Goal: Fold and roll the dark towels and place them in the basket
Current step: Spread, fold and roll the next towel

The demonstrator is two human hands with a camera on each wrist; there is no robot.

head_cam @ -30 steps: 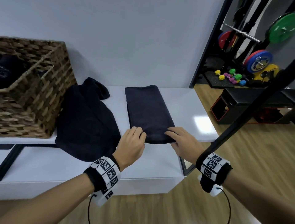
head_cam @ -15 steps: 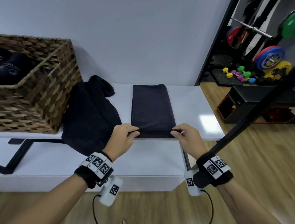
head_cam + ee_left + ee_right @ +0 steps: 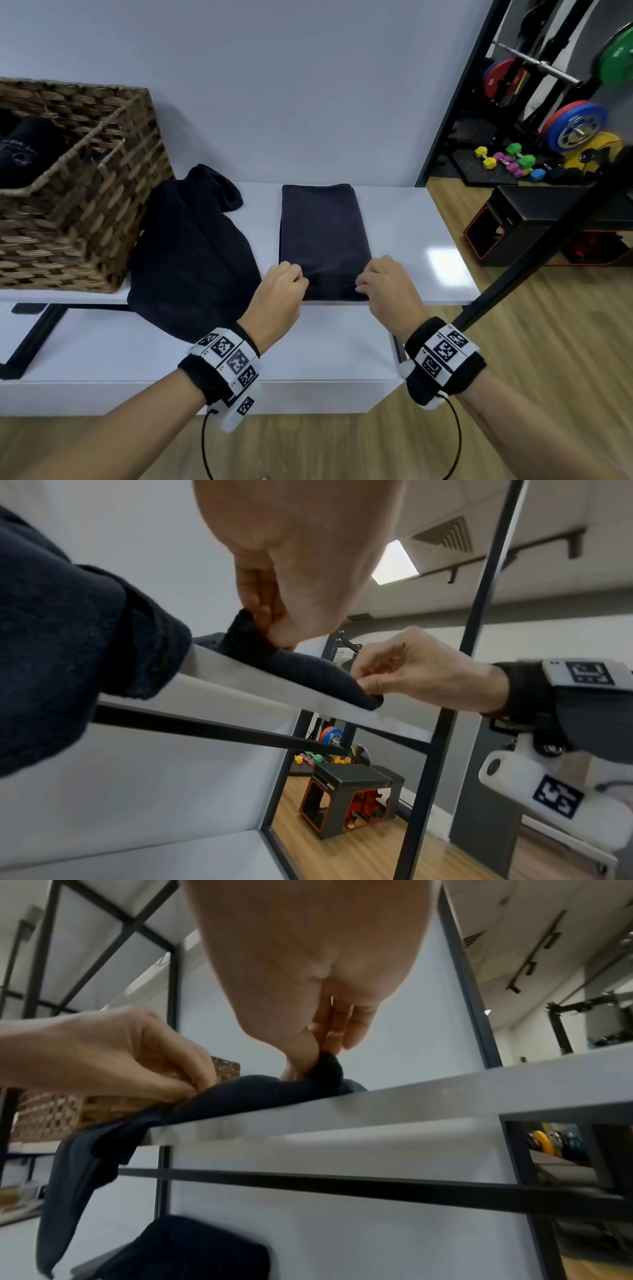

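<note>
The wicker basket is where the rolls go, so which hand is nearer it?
Left. The left hand pinches the folded towel's near-left corner, closer to the basket; the right hand pinches the near-right corner.

A white worktop (image 3: 404, 219) is seen carrying a wicker basket (image 3: 102, 219) at its left, a loose dark towel (image 3: 191, 253) beside it draped over the front edge, and a folded towel (image 3: 322, 233) in the middle.

My folded dark towel (image 3: 323, 236) lies as a long strip on the white shelf, its near end lifted; a crumpled dark towel (image 3: 191, 253) droops beside the woven basket (image 3: 102, 192), which holds dark rolls.
</note>
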